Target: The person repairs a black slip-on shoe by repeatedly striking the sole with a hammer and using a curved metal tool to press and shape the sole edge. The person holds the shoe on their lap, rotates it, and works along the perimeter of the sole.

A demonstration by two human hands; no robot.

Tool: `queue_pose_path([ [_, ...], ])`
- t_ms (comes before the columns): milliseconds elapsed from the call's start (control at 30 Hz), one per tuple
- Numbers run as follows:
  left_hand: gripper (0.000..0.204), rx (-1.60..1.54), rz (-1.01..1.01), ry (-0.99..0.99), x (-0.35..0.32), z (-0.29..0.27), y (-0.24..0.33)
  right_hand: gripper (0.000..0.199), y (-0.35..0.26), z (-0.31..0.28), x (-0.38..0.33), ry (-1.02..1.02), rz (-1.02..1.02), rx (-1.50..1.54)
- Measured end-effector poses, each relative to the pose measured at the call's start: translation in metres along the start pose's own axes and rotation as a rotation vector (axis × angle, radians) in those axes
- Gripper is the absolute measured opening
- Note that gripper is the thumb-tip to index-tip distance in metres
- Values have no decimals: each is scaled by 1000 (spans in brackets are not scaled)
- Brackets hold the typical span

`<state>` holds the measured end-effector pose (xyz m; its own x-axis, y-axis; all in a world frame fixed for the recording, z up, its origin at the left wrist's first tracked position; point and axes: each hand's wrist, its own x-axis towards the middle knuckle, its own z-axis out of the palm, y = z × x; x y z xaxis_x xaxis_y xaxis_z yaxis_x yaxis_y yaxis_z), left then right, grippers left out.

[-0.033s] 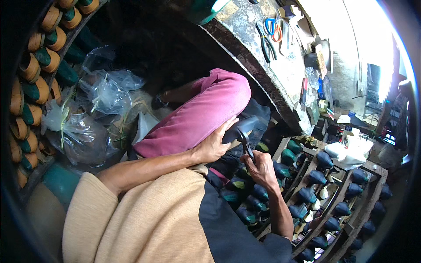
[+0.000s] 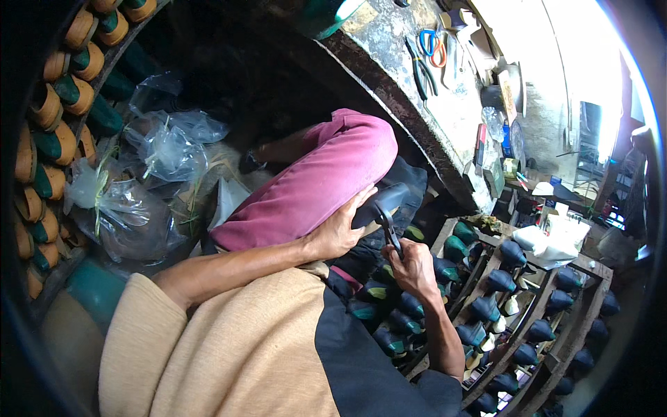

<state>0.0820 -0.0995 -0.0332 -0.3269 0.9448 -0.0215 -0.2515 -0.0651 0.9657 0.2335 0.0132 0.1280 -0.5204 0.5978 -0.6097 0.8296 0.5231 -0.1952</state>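
In my lap, against the pink-trousered leg (image 2: 313, 184), a dark shoe (image 2: 394, 197) lies tilted. My left hand (image 2: 335, 233) is closed round its near side, fingers pointing up along it. From the right, my right hand (image 2: 415, 267) grips dark metal lasting pliers (image 2: 389, 226) by the handles. The pliers' curved head meets the shoe's edge; whether the jaws bite the material is too small to tell. The shoe's underside and part of its sole are hidden by my hands and the pliers.
A workbench (image 2: 372, 66) at upper right carries scissors (image 2: 439, 54), black-handled pliers (image 2: 422, 73) and small boxes. A wooden rack (image 2: 601, 278) holds several dark shoes on green lasts. Tan shoes (image 2: 47, 108) line the left. Clear plastic bags (image 2: 132, 215) lie beside my leg.
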Motion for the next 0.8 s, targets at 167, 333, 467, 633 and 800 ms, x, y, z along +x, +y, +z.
queue_pose_path([
  [167,88,59,42,29,-7,3,-4,34,-29,-10,-9,16,-31,-220],
  [333,96,131,81,67,-3,-3,-8,38,-32,-6,-3,43,-91,-194],
  [467,109,114,72,110,-1,-2,-7,43,-9,4,1,56,-188,-40],
  [633,122,154,46,113,10,-1,-8,42,39,23,25,72,-284,166],
  [800,116,269,19,74,20,-6,-2,38,69,41,63,153,-485,282],
])
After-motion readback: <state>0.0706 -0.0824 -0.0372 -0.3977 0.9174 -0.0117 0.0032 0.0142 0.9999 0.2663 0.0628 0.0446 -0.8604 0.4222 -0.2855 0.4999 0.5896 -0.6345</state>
